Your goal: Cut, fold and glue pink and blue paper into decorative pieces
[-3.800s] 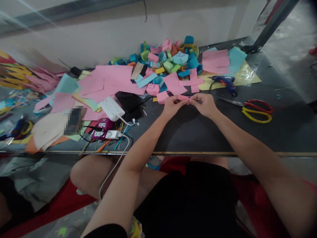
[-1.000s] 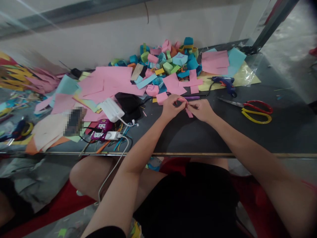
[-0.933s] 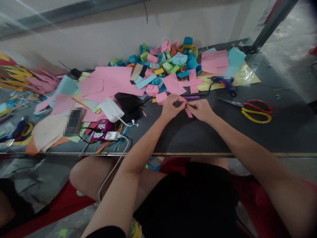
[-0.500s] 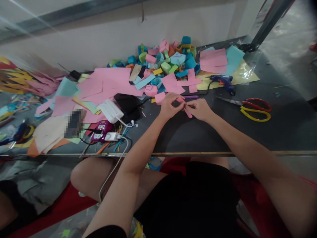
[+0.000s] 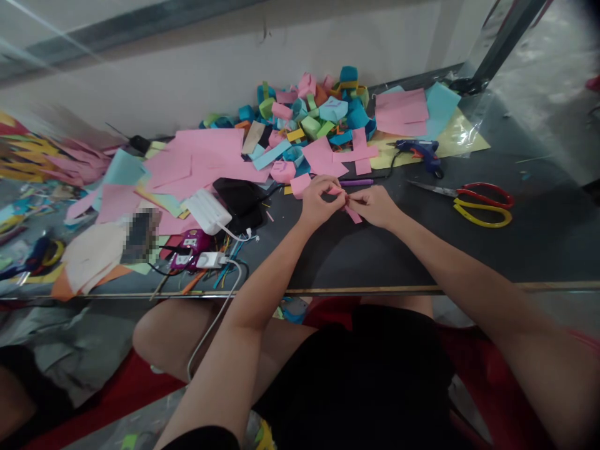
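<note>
Pink paper strip [image 5: 353,214] sits between the two hands, over the middle of the tabletop [image 5: 375,262] and in front of the heap of folded paper shapes [image 5: 304,128].

From the left, a purple power strip [image 5: 199,237] comes first, then a white box [image 5: 206,209] with its cord, and a black pouch [image 5: 237,203], all well clear of the elbows. Next is the left hand [image 5: 319,203]: its thumb and forefinger curve into a ring, and that grip is closed at the tips on the paper. One end of the strip pokes out below the fingers, slanting down to the right. The right hand [image 5: 374,205] meets it from the other side, its grip pinched tight on the same paper (the exact fold under the fingertips is too small and covered to make out).

Judged from this, the step looks like bending or creasing the strip. To do it well, let the left pinch act as the anchor, line the edges up before pressing, and run the right fingertips firmly along the crease; a light touch suits paper this narrow, since a hard tug could wrinkle it.

Farther right, a blue glue gun [image 5: 424,150] lies behind the red-and-yellow scissors [image 5: 457,193], both apart from the hands.
</note>
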Tool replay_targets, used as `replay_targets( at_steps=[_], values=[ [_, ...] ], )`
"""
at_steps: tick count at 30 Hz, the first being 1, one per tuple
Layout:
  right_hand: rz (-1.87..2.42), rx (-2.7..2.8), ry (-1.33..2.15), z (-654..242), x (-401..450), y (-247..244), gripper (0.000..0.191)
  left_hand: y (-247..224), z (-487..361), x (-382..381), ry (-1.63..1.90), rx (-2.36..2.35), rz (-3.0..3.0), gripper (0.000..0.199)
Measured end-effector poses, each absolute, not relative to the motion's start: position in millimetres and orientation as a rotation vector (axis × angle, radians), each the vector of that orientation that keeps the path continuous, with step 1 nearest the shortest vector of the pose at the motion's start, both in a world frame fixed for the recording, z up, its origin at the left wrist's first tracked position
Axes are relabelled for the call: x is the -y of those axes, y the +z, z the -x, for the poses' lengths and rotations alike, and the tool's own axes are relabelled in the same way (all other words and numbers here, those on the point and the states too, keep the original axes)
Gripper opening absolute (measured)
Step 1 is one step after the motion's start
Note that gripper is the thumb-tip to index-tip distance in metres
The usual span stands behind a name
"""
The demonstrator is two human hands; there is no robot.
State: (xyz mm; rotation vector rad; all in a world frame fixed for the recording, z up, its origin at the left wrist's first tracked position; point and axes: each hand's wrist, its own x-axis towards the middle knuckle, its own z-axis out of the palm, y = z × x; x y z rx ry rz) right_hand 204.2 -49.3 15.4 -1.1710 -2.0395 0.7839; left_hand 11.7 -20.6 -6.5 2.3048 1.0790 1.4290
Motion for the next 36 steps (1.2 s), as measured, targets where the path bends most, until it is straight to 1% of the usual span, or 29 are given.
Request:
replay_targets(
  at_steps=[4, 7, 8, 13, 21, 28, 32, 36],
  values=[
    [1.244, 1.982, 0.761, -203.1, 50.3, 15.0, 0.033, -8.7, -12.6, 18.2, 1.447, -1.066, -2.419, 0.015],
    [1.297, 1.927, 0.745, -203.3, 49.7, 13.3, 0.032, -12.6, -13.1, 16.8, 1.397, -1.046, -2.461, 0.009],
    [1.3, 1.904, 0.747, -203.6, 49.3, 12.7, 0.034, -14.5, -13.4, 16.5, 1.364, -1.044, -2.461, 0.009],
    [1.291, 1.814, 0.79, -205.5, 46.8, 10.0, 0.055, -24.4, -15.4, 16.8, 1.252, -1.061, -2.462, 0.025],
    [1.29, 1.805, 0.776, -203.4, 46.3, 6.0, 0.064, -18.9, -20.5, 25.6, 1.107, -1.199, -2.593, 0.033],
    [1.28, 1.797, 0.77, -204.8, 46.6, 4.1, 0.059, -19.6, -27.8, 34.0, 1.008, -1.425, -2.606, 0.039],
    [1.27, 1.755, 0.736, -204.3, 45.5, 2.8, 0.056, -17.5, -28.6, 33.1, 1.115, -1.363, -2.483, 0.036],
    [1.277, 1.718, 0.682, -202.9, 47.0, 8.1, 0.043, -15.1, -25.8, 28.0, 1.245, -1.293, -2.313, 0.028]
  ],
)
